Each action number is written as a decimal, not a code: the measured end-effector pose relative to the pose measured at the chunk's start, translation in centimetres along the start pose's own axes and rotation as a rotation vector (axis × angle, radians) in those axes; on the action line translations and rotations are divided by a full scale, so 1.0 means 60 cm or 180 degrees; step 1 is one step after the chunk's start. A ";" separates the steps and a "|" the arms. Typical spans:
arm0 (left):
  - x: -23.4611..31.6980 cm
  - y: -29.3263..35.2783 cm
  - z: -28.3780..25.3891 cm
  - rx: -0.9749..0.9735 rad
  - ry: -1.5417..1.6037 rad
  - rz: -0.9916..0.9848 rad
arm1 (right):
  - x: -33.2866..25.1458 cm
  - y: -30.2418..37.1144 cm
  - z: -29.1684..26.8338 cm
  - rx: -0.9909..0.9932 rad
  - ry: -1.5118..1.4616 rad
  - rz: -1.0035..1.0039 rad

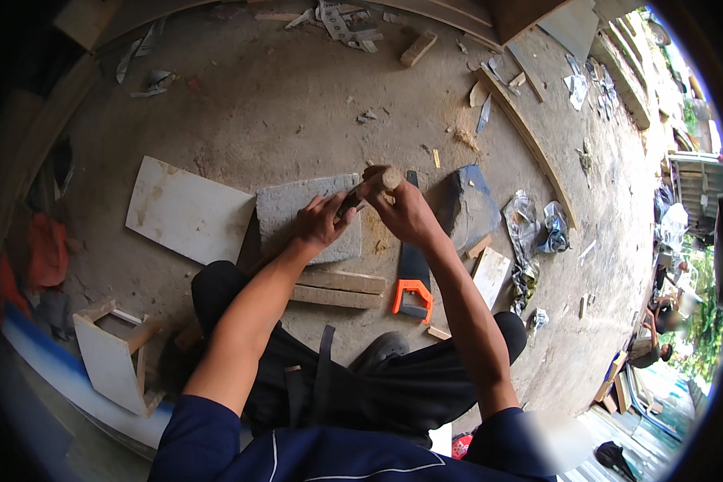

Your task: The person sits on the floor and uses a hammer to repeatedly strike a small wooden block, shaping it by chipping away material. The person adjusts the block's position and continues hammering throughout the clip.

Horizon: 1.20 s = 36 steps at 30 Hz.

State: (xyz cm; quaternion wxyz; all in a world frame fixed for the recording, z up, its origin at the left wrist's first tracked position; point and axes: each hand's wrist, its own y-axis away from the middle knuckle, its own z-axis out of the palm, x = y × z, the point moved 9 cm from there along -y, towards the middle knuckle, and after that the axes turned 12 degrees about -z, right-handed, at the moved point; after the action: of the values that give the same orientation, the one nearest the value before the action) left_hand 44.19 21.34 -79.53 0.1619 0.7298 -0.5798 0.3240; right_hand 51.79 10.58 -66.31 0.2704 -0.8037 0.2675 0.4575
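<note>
My left hand (320,221) rests over the grey concrete block (289,201), fingers bent toward a small dark piece (353,199) that is mostly hidden. Just right of it, above the block's right edge, my right hand (398,209) is closed around a wooden-handled tool (391,178). Only the tool's round, light-brown end shows clearly; its other end is hidden by the hands. A handsaw (413,299) with an orange-and-black handle and dark blade lies on the ground under my right forearm.
Two wooden battens (337,291) lie before the block. A white board (186,210) is at the left, a blue-grey stone block (470,210) at the right. A small white-and-wood frame (112,361) stands near left. A long wooden strip (534,149) and plastic scraps (522,241) lie farther right.
</note>
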 end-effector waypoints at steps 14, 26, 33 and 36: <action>0.008 0.018 -0.011 0.0365 -0.0025 0.0153 | 0.027 -0.038 -0.119 0.0919 -0.1667 0.0033; -0.017 0.017 -0.013 0.0098 0.0079 0.0128 | -0.062 -0.146 -0.075 0.0503 -0.2574 -0.0495; -0.004 0.024 -0.003 0.0297 0.0125 0.0580 | -0.008 -0.186 -0.043 0.0473 -0.1117 -0.0979; -0.017 0.026 -0.001 0.0257 0.0030 0.0360 | -0.040 -0.139 0.083 -0.0174 -0.2694 -0.0233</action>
State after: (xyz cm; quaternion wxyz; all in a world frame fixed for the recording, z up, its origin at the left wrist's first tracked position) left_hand 42.57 21.71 -80.35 0.1166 0.7003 -0.6058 0.3592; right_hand 53.43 20.34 -64.77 0.3510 -0.5609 0.0919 0.7442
